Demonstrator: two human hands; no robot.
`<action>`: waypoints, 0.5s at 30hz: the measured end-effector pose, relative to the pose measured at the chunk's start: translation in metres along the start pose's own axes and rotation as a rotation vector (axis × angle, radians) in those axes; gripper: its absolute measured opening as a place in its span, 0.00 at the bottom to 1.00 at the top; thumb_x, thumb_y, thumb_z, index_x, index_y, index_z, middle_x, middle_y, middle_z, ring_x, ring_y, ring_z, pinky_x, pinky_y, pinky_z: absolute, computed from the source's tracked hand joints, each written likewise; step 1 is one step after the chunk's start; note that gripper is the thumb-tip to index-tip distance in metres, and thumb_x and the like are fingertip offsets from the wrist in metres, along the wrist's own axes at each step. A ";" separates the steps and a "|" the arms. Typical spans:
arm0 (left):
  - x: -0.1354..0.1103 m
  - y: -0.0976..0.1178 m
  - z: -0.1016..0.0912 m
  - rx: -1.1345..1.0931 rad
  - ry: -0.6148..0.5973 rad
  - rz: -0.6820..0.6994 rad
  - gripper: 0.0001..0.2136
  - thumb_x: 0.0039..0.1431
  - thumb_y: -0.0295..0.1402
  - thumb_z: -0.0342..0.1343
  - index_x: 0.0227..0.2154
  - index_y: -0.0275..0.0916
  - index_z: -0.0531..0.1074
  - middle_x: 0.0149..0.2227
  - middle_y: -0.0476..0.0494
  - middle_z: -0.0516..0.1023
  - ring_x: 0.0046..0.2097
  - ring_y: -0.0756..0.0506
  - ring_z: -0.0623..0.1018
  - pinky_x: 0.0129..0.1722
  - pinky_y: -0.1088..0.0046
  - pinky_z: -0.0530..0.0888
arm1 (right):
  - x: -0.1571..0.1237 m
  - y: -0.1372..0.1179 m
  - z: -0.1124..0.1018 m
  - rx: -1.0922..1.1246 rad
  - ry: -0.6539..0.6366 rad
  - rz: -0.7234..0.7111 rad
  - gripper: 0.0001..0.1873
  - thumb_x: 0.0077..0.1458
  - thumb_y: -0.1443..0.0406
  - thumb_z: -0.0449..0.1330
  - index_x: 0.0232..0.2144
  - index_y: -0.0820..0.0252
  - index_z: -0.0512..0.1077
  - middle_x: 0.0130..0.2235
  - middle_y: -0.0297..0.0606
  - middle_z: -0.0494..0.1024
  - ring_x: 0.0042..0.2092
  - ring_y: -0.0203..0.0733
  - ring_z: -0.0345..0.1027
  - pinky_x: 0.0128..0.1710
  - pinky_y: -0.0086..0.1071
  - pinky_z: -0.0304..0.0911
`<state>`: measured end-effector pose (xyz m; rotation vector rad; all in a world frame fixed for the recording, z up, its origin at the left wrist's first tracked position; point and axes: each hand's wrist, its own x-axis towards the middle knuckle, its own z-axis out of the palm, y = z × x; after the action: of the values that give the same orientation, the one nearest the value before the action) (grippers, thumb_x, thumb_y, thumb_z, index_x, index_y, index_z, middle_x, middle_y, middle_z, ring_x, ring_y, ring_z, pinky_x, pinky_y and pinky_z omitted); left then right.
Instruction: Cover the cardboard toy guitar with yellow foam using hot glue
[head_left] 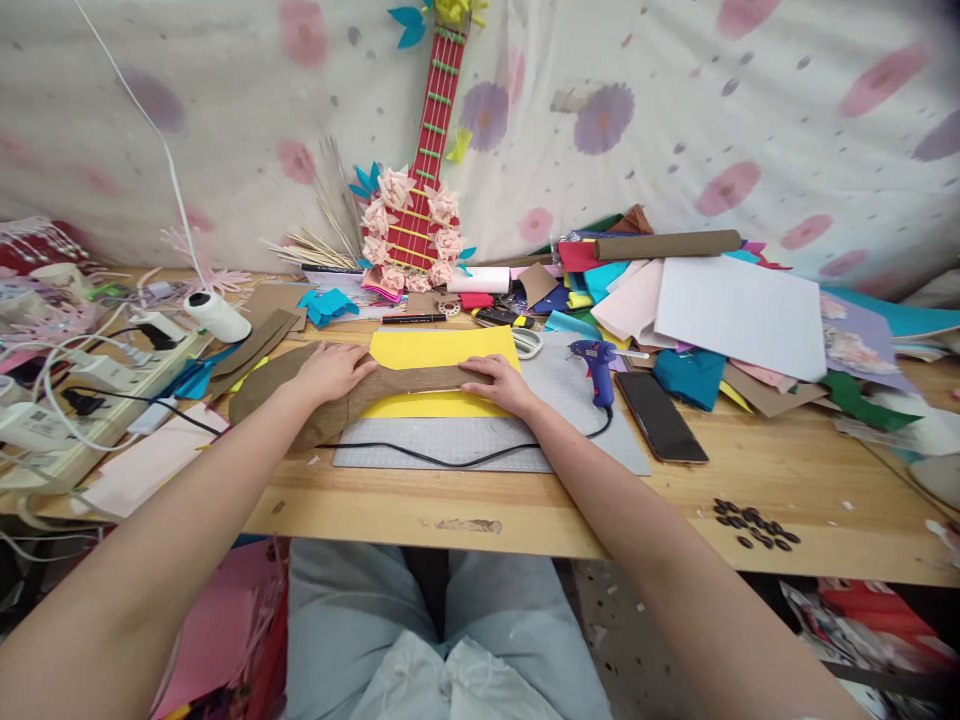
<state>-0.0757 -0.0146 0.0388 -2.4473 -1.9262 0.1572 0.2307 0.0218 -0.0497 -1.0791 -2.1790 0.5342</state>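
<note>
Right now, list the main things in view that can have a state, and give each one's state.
Brown piece, touched by left hand and right hand.
Yellow sheet, flat, partly covered.
Grey mat, flat, partly covered.
Glue gun, lying on its side.
Phone, lying flat, screen dark.
Power strip, plugs inserted.
Red guitar, upright, slightly tilted.
Brown roll, rolled up.
</note>
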 end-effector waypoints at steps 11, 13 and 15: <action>0.024 -0.010 -0.007 0.021 0.114 -0.022 0.23 0.61 0.46 0.38 0.51 0.39 0.67 0.55 0.37 0.70 0.57 0.39 0.67 0.59 0.56 0.54 | 0.001 -0.006 -0.003 0.007 0.027 0.010 0.20 0.53 0.56 0.59 0.49 0.49 0.72 0.52 0.37 0.72 0.53 0.45 0.60 0.55 0.43 0.53; 0.027 -0.011 -0.005 0.027 0.100 -0.039 0.24 0.61 0.46 0.38 0.52 0.38 0.66 0.55 0.36 0.70 0.57 0.39 0.67 0.59 0.56 0.54 | 0.001 -0.006 -0.002 -0.010 0.016 0.011 0.20 0.54 0.56 0.59 0.50 0.49 0.71 0.52 0.36 0.72 0.52 0.45 0.60 0.55 0.43 0.53; 0.028 -0.012 -0.003 0.029 0.081 -0.057 0.24 0.61 0.46 0.37 0.52 0.37 0.66 0.54 0.36 0.71 0.55 0.39 0.68 0.57 0.57 0.56 | 0.001 -0.007 -0.002 -0.033 0.001 0.010 0.20 0.54 0.56 0.58 0.50 0.50 0.71 0.53 0.36 0.72 0.52 0.45 0.60 0.55 0.42 0.54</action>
<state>-0.0801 0.0156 0.0406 -2.3398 -1.9439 0.0828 0.2277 0.0191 -0.0440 -1.1074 -2.1901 0.5035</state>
